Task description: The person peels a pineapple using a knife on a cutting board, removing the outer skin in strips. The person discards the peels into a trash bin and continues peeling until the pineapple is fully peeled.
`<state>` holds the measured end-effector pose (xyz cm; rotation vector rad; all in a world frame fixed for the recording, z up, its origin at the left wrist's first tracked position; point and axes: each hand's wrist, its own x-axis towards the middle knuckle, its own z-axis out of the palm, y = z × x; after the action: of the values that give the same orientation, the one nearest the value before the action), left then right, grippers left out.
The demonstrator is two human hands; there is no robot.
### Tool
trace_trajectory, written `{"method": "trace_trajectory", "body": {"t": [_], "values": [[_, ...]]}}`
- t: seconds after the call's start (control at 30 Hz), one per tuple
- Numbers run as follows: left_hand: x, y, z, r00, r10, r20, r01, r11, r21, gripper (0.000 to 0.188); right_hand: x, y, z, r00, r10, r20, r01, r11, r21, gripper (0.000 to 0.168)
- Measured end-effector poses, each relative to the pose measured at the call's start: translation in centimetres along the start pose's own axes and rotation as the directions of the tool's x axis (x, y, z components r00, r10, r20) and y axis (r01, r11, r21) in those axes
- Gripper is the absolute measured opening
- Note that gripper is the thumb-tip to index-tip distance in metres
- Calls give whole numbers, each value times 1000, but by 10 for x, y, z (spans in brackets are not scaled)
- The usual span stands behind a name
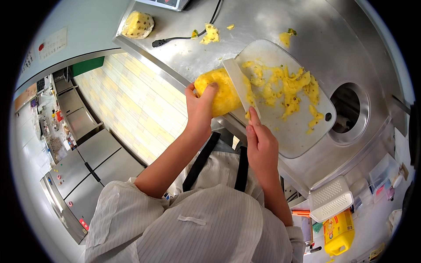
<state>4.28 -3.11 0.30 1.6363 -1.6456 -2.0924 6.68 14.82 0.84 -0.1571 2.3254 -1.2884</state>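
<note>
My left hand [201, 107] grips a peeled yellow pineapple [218, 90] from its left end, with the thumb on top. In my right hand [261, 141] is a knife [240, 86] with a broad pale blade, the index finger stretched along it; its handle is hidden in the fist. The blade lies against the right part of the pineapple. Beneath and to the right, a white cutting board [296, 139] bears yellow pineapple trimmings [291, 87] with brown eyes. Another pineapple piece [137, 24], seemingly wrapped in clear film, stands at the counter's upper left corner.
Right of the board, the steel counter [315, 29] has a round opening [345, 108]. A black power cable [184, 37] and loose pineapple scraps [210, 34] lie beyond the board. At lower right are a white perforated basket [330, 197] and a yellow jug [338, 231]. The counter edge runs close before me.
</note>
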Motion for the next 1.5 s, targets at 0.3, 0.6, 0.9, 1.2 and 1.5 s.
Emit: {"method": "trace_trajectory", "body": {"t": [0.3, 0.6, 0.9, 1.2, 1.5], "values": [[15, -8, -22, 991, -65, 121, 75, 994, -82, 72, 9, 29, -20, 971, 88, -221, -64, 991, 115, 42], [0, 5, -18, 774, 485, 407, -631, 536, 561, 74, -35, 39, -45, 956, 10, -292, -120, 926, -359, 37], [-24, 18, -2, 458, 466, 757, -790, -177, 586, 82, -47, 14, -42, 919, 43, -392, -223, 878, -424, 42], [-48, -5, 87, -213, 378, 901, -962, -245, -124, 63, -79, -52, -28, 886, 60, -460, -291, 843, -452, 40], [42, 27, 141, -44, 47, 998, -791, -612, -6, 43, -167, -41, -22, 774, 287, -564, -509, 812, -285, 31]]}}
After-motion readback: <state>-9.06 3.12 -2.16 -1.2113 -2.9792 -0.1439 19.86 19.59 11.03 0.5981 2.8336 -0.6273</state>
